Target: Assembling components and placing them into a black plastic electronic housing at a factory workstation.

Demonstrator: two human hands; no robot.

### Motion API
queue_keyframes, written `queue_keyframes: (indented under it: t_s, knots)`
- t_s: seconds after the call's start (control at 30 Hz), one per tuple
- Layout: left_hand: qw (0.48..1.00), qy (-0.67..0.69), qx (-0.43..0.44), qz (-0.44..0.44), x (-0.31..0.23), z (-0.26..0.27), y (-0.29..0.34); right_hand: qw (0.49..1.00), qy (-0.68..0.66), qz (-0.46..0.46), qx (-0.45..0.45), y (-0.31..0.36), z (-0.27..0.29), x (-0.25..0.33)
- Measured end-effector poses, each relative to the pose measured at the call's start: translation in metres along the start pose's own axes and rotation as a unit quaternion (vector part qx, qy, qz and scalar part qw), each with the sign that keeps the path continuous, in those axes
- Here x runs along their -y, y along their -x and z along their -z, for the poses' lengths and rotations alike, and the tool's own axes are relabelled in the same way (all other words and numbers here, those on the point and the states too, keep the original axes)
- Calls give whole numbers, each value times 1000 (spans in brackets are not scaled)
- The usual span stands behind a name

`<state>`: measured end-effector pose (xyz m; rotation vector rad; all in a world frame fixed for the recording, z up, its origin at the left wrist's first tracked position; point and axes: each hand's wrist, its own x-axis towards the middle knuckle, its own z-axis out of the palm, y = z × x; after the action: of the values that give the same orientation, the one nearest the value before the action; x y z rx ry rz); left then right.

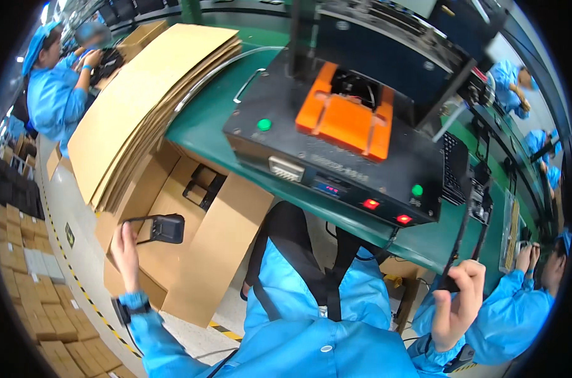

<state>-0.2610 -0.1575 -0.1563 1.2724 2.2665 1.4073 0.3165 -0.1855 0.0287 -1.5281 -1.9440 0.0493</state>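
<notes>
A worker in a blue smock [298, 353] has both hands occupied beside a green table [204, 116]. At lower left of the frame, the left hand [127, 257] holds a black frame [170, 229] over an open cardboard box [220, 242]. Its fingers [128, 230] pinch the frame's left end, a grip that leaves the broad, dished end free and probably spares the hand from dipping between the box walls. Inside the box lies a black slotted piece [206, 189].

At lower right, the fingers of the right hand [460, 303] curl closed on the near end of a long black part [463, 236] that points up the frame; holding it there likely saves a reach across the table. Where its far end stops is hard to tell amid the dark clutter.

At upper centre, a black machine [251, 142] carries an orange fixture [347, 123]. Its 2 green buttons [264, 125] and 2 lit red switches [371, 204] sit near the worker's side, presumably for easy reach. Cardboard sheets [153, 94] are stacked at upper left.
</notes>
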Motion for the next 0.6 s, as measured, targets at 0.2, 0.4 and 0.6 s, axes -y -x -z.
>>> queue_keyframes:
  t_s: [0.2,0.4,0.6]
  knots:
    - [956,-72,275,77,183,-63,-74,997,-18,67,44,-27,-33,56]
    - [968,-205,117,82,323,-149,-61,992,-45,95,65,-55,-55,86]
    - [891,-259,319,192,205,-205,-9,993,-67,92,4,-95,-96,95]
